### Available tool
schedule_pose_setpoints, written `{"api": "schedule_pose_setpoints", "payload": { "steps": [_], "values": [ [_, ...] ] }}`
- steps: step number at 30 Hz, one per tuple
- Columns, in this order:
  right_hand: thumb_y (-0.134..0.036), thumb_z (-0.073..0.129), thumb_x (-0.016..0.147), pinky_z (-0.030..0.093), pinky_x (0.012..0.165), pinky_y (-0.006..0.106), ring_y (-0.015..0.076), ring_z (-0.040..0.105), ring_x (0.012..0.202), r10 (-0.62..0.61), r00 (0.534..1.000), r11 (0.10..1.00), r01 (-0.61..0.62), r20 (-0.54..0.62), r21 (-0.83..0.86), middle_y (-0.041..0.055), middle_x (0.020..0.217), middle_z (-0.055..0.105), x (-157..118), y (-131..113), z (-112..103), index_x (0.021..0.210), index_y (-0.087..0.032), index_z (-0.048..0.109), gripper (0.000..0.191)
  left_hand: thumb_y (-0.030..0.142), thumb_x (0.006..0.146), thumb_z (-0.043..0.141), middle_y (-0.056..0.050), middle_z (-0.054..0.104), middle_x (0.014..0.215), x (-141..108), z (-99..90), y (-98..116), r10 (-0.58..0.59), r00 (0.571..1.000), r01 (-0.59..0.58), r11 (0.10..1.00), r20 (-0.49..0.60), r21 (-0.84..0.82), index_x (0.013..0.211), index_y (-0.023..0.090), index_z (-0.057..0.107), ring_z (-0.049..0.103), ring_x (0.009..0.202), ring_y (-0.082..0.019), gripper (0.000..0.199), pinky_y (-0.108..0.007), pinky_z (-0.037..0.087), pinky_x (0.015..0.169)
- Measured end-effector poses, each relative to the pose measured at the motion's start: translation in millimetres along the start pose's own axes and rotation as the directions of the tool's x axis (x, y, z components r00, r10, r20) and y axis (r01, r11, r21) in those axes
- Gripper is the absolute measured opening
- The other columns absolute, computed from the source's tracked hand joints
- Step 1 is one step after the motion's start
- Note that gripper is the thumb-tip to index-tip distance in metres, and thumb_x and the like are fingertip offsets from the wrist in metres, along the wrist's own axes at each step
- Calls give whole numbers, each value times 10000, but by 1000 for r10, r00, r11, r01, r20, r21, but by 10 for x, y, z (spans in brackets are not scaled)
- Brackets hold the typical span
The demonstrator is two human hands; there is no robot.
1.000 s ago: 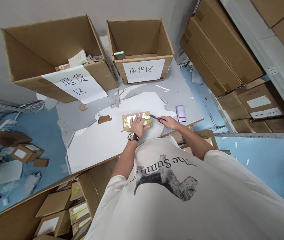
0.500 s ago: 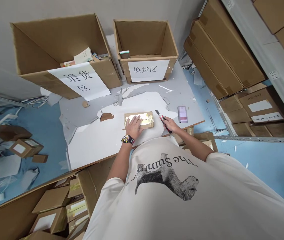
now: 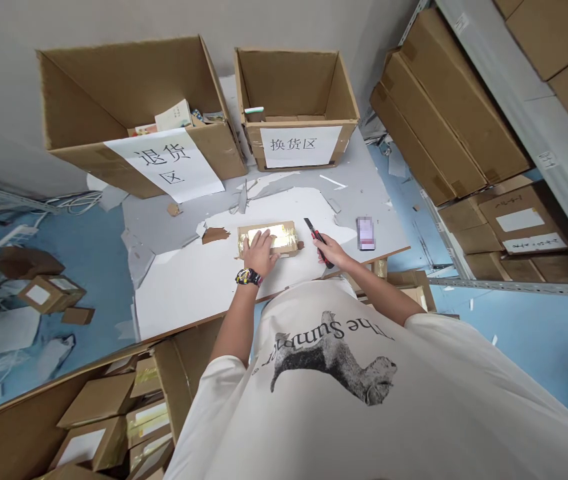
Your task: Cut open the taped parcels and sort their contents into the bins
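Note:
A small cardboard box (image 3: pixel 287 235) with shiny clear tape and a white label lies on the white-covered part of the worktable. My left hand (image 3: pixel 260 253) grips it from above, fingers over the top and thumb along the near side. My right hand (image 3: pixel 331 251) is closed around a black and red utility knife (image 3: pixel 320 239), its dark blade pointing up and away to the left. Between the knife and the right end of the box there is a small gap. A phone (image 3: pixel 365 233) lies to the right of my right hand.
Two big open cartons stand at the back: a left carton (image 3: pixel 74 163) holding books, and a right carton (image 3: pixel 297 121). Torn paper scraps (image 3: pixel 239 198) litter the table (image 3: pixel 164 313). Shelves with boxes (image 3: pixel 464 113) rise on the right; more parcels (image 3: pixel 97 400) sit below at left.
The box has shifted left with my left hand on it and turned slightly. My right hand has moved a little left with the utility knife. The view has tilted slightly.

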State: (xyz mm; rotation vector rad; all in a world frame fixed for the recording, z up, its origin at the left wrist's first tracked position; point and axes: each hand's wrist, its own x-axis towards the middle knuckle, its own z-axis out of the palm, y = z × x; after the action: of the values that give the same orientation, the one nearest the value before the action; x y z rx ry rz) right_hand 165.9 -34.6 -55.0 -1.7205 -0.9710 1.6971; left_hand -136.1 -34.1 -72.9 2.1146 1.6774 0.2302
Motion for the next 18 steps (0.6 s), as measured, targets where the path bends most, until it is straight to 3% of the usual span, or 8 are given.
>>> {"api": "schedule_pose_setpoints", "payload": {
  "steps": [4, 8, 11, 14, 18],
  "values": [
    [-472, 869, 1003, 688, 611, 285, 154, 653, 652, 45, 999, 991, -44, -5, 125, -55, 751, 643, -57, -155, 57, 1137, -274, 695, 296, 385, 994, 763, -121, 601, 1819, 45, -17, -9, 7, 1000, -7, 1000, -4, -24, 1572, 293, 718, 452, 1756, -444, 587, -768, 234, 1468],
    [-449, 864, 1015, 741, 759, 318, 142, 673, 682, 22, 1000, 940, -17, -10, 341, -45, 785, 655, -115, -313, 21, 1148, -249, 720, 280, 398, 997, 778, -103, 633, 1793, 89, -18, -10, 8, 1000, -9, 999, -13, -38, 1524, 313, 729, 482, 1741, -420, 535, -739, 244, 1473],
    [-544, 845, 1031, 734, 796, 311, 129, 663, 681, 7, 1000, 913, 3, -23, 408, -43, 807, 634, -98, -368, -20, 1098, -242, 733, 329, 410, 1016, 764, -104, 630, 1796, 127, -11, 16, 2, 1000, -2, 999, -16, -37, 1512, 319, 728, 481, 1745, -402, 505, -716, 248, 1477],
    [-653, 685, 1096, 693, 716, 309, 141, 632, 652, 38, 999, 942, -28, -24, 335, -42, 803, 613, -28, -326, -78, 1163, -250, 741, 413, 429, 1003, 785, -117, 615, 1808, 167, -26, 51, 6, 1000, -6, 999, 10, -46, 1484, 308, 741, 486, 1739, -411, 498, -729, 237, 1474],
    [-551, 563, 1118, 596, 693, 288, 166, 624, 709, -63, 997, 997, 61, -46, -52, -10, 884, 658, 54, -164, -227, 1182, -252, 777, 374, 469, 1049, 730, -128, 622, 1800, 228, -82, 88, 3, 1000, -2, 997, 7, -79, 1331, 286, 796, 498, 1727, -420, 343, -751, 260, 1450]
  ]
}}
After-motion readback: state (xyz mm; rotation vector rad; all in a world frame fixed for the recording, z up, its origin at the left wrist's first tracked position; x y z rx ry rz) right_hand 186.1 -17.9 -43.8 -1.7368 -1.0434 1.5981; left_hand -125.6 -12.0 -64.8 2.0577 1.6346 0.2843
